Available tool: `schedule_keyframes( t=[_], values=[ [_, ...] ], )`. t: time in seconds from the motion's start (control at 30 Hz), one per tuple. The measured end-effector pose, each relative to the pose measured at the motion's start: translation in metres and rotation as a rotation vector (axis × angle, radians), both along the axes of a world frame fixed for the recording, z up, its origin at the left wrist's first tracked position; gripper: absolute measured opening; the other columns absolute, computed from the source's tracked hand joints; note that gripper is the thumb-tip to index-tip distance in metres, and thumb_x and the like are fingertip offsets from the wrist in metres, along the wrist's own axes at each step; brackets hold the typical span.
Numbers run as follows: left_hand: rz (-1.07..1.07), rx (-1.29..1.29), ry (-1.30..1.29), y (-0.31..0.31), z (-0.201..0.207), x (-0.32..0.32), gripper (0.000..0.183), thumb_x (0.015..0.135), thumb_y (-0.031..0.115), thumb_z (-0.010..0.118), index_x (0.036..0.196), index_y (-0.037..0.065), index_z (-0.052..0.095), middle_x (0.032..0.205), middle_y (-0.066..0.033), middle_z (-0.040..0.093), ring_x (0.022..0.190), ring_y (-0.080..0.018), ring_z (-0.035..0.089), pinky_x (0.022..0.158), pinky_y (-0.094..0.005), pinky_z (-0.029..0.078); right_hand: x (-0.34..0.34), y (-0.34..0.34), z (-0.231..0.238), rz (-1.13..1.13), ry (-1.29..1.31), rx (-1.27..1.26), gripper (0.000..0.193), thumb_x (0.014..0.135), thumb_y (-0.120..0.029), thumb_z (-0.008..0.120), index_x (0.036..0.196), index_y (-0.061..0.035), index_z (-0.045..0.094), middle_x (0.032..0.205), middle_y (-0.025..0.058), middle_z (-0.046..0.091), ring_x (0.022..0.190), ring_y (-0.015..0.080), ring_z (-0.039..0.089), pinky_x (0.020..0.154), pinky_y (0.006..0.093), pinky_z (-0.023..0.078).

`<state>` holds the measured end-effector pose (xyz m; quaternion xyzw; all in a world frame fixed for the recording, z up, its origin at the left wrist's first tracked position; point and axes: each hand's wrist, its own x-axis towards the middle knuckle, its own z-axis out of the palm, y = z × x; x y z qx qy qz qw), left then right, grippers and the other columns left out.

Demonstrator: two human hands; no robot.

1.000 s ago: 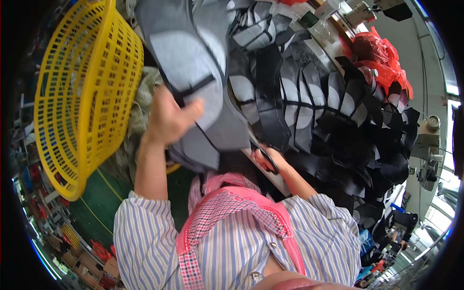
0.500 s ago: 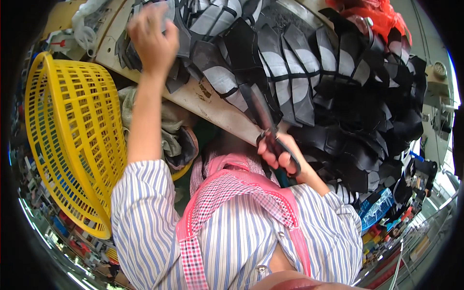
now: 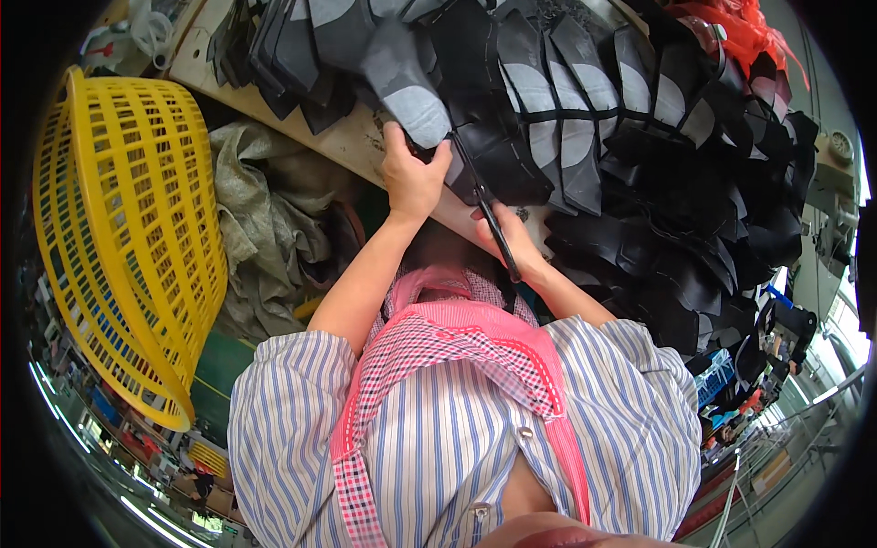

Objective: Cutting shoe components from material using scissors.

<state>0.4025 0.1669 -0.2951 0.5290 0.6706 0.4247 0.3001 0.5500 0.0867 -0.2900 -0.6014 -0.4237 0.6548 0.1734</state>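
Note:
My left hand [image 3: 416, 178] pinches the near edge of a dark piece with a pale grey rounded end [image 3: 416, 111], at the front of the table. My right hand [image 3: 512, 239] is closed around black-handled scissors [image 3: 487, 205]. Their blades point away from me and lie right beside the pinched piece, close to my left fingertips. Whether the blades are apart or together is hard to make out. A larger black piece [image 3: 502, 160] lies just right of the blades. Beyond it, overlapping black and grey pieces [image 3: 580, 87] are joined in a row.
More dark pieces [image 3: 274, 59] are stacked at the far left of the worktable [image 3: 343, 151]. A heap of black pieces [image 3: 658, 247] covers its right side. A yellow plastic basket [image 3: 137, 210] and a greyish sack [image 3: 265, 228] are at left. A red plastic bag [image 3: 749, 36] lies far right.
My left hand has come from the stack at the far left toward me and right, and now grips a piece. The scissors in my right hand have swung closer to it.

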Motion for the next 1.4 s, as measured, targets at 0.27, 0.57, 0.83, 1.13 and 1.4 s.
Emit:
schedule_keyframes(
  t=[0.27,0.57,0.83,1.13,1.4],
  values=[
    [-0.063,0.169,0.071,-0.008,0.013,0.0,0.042,0.064,0.007,0.065,0.099,0.0,0.042,0.084,-0.0141,0.056,0.077,-0.0261,0.057,0.067,-0.0316,0.044,0.002,-0.018,0.008,0.028,-0.117,0.058,0.04,0.072,-0.034,0.05,0.089,0.0015,0.048,0.073,0.0106,0.049,0.068,0.0188,0.048,0.063,0.029,0.039],
    [-0.112,0.09,-0.026,0.009,0.033,-0.017,0.04,0.063,0.009,0.065,0.096,-0.001,0.044,0.087,-0.016,0.054,0.079,-0.0258,0.055,0.071,-0.0321,0.043,0.005,0.016,0.01,-0.01,-0.19,0.451,0.048,0.074,-0.049,0.054,0.083,-0.0016,0.051,0.064,0.0054,0.042,0.062,0.0156,0.043,0.058,0.0299,0.036],
    [-0.413,0.334,-0.399,0.144,0.13,-0.082,0.047,0.072,0.016,0.062,0.114,0.001,0.044,0.126,-0.0182,0.031,0.105,-0.0314,0.041,0.081,-0.0381,0.037,0.01,0.002,-0.009,-0.091,0.023,0.292,0.044,0.074,-0.048,0.054,0.076,-0.0046,0.051,0.062,0.0003,0.044,0.057,0.0085,0.041,0.051,0.0229,0.034],
    [-0.913,0.723,0.744,0.076,0.009,-0.011,0.027,0.068,0.008,0.057,0.095,0.005,0.056,0.1,-0.0059,0.056,0.099,-0.024,0.051,0.085,-0.0341,0.036,0.051,-0.06,-0.002,-0.034,0.182,-0.05,0.02,0.066,-0.017,0.056,0.074,-0.0003,0.049,0.061,0.0003,0.046,0.058,0.0074,0.043,0.05,0.0224,0.035],
    [-0.5,0.628,0.401,0.014,0.047,0.024,0.012,0.073,0.008,0.06,0.07,-0.001,0.053,0.059,-0.0088,0.051,0.047,-0.0178,0.046,0.046,-0.0286,0.038,0.034,-0.084,-0.006,-0.341,0.264,-0.008,0.027,0.066,-0.019,0.06,0.081,0.0005,0.048,0.056,0.0009,0.043,0.05,0.0079,0.04,0.046,0.0224,0.033]
  ],
)
